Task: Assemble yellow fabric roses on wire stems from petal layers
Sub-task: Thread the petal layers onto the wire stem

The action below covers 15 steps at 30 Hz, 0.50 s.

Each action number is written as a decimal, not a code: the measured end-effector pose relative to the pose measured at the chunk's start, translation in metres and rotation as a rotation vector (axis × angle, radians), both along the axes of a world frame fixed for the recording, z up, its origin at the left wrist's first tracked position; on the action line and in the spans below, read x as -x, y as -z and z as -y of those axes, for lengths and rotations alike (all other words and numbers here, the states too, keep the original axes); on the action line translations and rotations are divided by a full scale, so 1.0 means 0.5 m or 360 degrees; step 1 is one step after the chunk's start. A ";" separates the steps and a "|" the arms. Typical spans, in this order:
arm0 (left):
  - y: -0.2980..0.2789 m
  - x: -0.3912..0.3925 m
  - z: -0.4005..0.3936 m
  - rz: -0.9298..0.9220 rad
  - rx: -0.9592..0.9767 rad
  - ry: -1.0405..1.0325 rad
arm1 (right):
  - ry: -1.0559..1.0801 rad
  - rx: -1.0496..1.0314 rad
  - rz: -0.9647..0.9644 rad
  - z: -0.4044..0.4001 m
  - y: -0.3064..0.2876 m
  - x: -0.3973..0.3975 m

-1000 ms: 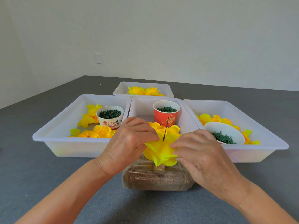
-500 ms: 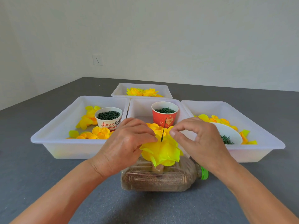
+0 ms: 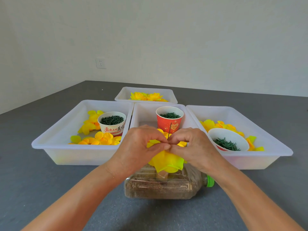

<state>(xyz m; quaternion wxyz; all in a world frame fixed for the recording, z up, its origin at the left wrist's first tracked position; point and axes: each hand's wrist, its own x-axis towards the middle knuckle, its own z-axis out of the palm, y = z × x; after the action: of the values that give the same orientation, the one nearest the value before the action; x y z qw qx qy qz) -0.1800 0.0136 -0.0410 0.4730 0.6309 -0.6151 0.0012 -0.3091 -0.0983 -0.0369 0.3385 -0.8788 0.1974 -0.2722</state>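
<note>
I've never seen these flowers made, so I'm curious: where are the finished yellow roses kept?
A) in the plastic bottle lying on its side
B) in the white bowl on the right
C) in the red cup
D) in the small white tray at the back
D: the finished yellow roses lie in the small white tray farthest back, behind the three front trays.

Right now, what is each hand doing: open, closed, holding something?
Left hand: fingers pinch the yellow petal layer at the wire stem.
Right hand: pinches the same layer from the other side.
</note>
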 end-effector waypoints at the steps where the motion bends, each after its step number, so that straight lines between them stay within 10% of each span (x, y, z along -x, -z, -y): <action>1: 0.003 0.000 0.003 -0.0096 -0.0006 -0.0037 | -0.0004 0.0000 -0.0003 0.001 0.001 0.000; 15: 0.006 -0.015 0.026 -0.0690 -0.0224 0.0166 | -0.0009 -0.0405 0.0132 0.002 0.031 0.015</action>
<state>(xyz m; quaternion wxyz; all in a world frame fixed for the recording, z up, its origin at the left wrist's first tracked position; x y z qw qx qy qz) -0.1725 0.0006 -0.0441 0.5483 0.6151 -0.5295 -0.2017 -0.3166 -0.0991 -0.0523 0.4559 -0.8174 0.2136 -0.2802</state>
